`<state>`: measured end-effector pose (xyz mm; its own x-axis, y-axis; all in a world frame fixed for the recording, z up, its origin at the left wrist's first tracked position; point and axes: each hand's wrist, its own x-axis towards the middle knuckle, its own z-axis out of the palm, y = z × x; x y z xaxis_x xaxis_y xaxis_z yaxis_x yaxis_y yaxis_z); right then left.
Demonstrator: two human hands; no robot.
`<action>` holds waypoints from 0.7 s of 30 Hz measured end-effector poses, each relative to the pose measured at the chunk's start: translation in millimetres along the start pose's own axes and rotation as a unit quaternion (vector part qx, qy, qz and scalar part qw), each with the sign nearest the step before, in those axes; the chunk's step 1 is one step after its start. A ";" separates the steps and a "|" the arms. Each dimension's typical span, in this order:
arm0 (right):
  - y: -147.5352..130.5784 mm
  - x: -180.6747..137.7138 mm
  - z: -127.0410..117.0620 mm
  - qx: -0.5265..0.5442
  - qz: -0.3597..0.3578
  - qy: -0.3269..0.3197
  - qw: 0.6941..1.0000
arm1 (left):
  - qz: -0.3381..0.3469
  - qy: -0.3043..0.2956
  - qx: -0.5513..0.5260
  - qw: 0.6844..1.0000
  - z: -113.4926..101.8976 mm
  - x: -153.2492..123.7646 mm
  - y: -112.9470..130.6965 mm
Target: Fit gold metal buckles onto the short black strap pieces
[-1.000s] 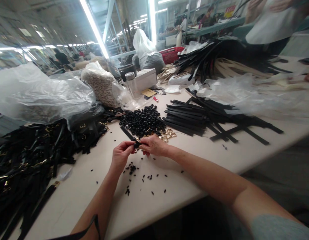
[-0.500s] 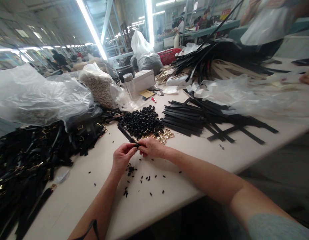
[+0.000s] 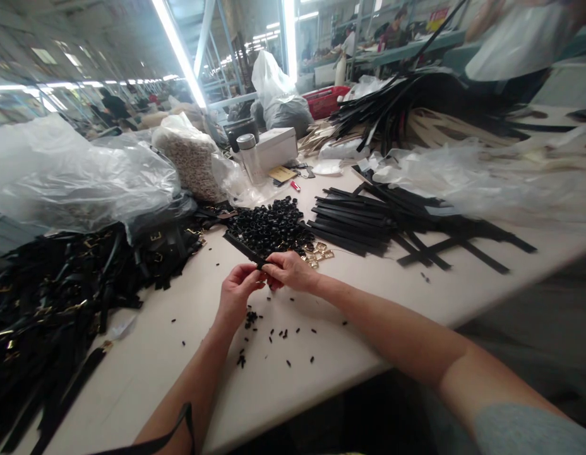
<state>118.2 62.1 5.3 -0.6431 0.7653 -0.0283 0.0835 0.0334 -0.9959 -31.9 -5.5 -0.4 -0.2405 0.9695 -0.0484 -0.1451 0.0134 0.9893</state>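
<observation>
A black strap slants up and left from between my two hands, over the table. My left hand pinches its near end between thumb and fingers. Against it, my right hand is closed on the same end; whatever small part lies under the fingertips is hidden. Just beyond lies a heap of black loops, with gold buckles at its right edge. Small black pieces are scattered on the table below my hands.
Cut black straps are stacked to the right, beside clear plastic sheeting. Finished-looking buckled straps pile up at left under a plastic bag. A glass jar and white box stand behind. A person holds white plastic at upper right.
My hands have shifted slightly at the strap end, and more of the strap shows beyond them. The whole view has moved a little.
</observation>
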 end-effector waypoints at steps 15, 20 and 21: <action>-5.0 -6.4 0.9 -0.159 -0.071 -0.026 0.984 | -0.069 0.075 -0.158 0.982 -0.6 7.2 2.7; -3.2 -5.7 2.1 -0.160 -0.067 -0.016 0.985 | -0.073 0.076 -0.148 0.983 6.1 4.4 -0.1; -2.5 -5.5 2.3 -0.161 -0.067 -0.009 0.985 | -0.070 0.079 -0.148 0.983 6.9 4.3 -1.1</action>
<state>119.7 56.3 7.7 -0.6783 0.7285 0.0963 0.2332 0.3377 -0.9119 -26.2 0.3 -0.8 -0.3407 0.9130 -0.2246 -0.4545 0.0492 0.8894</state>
